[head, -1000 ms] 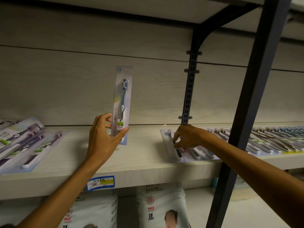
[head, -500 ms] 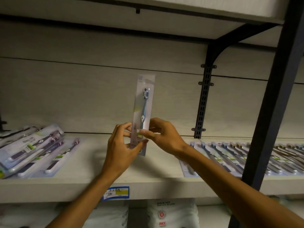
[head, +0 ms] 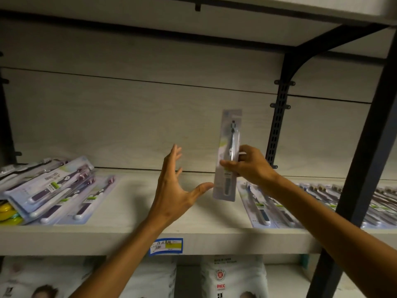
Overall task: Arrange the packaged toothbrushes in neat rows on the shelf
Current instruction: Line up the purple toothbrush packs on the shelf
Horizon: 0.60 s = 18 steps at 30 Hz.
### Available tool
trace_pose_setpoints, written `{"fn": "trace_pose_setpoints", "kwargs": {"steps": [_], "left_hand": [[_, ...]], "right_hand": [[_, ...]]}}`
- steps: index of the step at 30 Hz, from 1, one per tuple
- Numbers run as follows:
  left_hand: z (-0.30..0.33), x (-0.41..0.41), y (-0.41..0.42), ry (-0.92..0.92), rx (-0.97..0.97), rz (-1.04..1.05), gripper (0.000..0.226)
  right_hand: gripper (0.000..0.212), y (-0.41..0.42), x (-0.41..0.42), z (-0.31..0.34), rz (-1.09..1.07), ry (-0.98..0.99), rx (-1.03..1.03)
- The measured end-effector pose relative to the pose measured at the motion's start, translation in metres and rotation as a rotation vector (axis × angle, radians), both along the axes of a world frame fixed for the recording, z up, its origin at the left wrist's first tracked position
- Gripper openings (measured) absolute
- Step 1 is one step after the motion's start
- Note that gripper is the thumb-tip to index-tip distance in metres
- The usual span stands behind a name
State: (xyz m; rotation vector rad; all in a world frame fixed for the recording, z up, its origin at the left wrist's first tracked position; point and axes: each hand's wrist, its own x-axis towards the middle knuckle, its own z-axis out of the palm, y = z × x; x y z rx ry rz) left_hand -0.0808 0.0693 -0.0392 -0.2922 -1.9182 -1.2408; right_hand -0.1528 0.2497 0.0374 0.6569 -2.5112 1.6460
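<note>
— So, starting at the left end of the shelf point(head: 133, 214), what lies there?

— Well, a loose pile of packaged toothbrushes point(head: 51, 188), overlapping and fanned at angles, purple handles showing through the blisters. Something yellow-green point(head: 7, 211) sits under the pile's left edge; I cannot tell what it is.

— And the left hand?

— The left hand point(head: 171, 190) is raised above the bare middle of the shelf, forearm coming up from below. Its fingers are spread and nearly straight, pointing up toward the back panel point(head: 129, 117), thumb stretched out to the right. It holds nothing. The thumb tip is just beside the lower left edge of the held toothbrush pack point(head: 228, 155); whether it touches I cannot tell.

— Who has that pack, then?

— The right hand point(head: 249, 166). Its thumb and curled fingers pinch the pack about the middle, thumb on the near face, fingers round the right edge. The pack stands upright, brush head at the top, clear of the shelf board.

— Further right?

— A flat row of packs point(head: 279, 207) lies side by side on the shelf, running behind the dark upright post point(head: 365, 147). A blue price tag point(head: 166, 246) is stuck on the shelf's front lip, and white bags point(head: 233, 276) show below.
</note>
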Motion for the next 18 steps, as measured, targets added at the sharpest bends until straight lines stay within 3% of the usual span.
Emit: {"fn": "trace_pose_setpoints", "kwargs": {"steps": [5,8,10,14,18], "left_hand": [[-0.004,-0.003,-0.001,-0.039,-0.032,-0.023,0.118],[-0.004,-0.003,0.000,-0.059,-0.040,-0.044,0.118],[-0.005,-0.003,0.001,-0.077,-0.057,-0.053,0.118],[-0.005,-0.003,0.001,-0.107,-0.111,-0.058,0.124],[-0.006,-0.003,0.000,-0.123,-0.138,-0.060,0.122]], "right_hand": [[0.021,0.032,-0.010,-0.016,-0.011,-0.153,0.218],[0.018,0.038,-0.011,-0.029,-0.030,-0.175,0.298],[0.023,0.037,-0.012,-0.036,-0.066,-0.150,0.353],[0.057,0.036,-0.013,-0.047,-0.127,-0.028,0.548],[0.060,0.037,-0.013,-0.059,-0.128,0.032,0.690]]}}
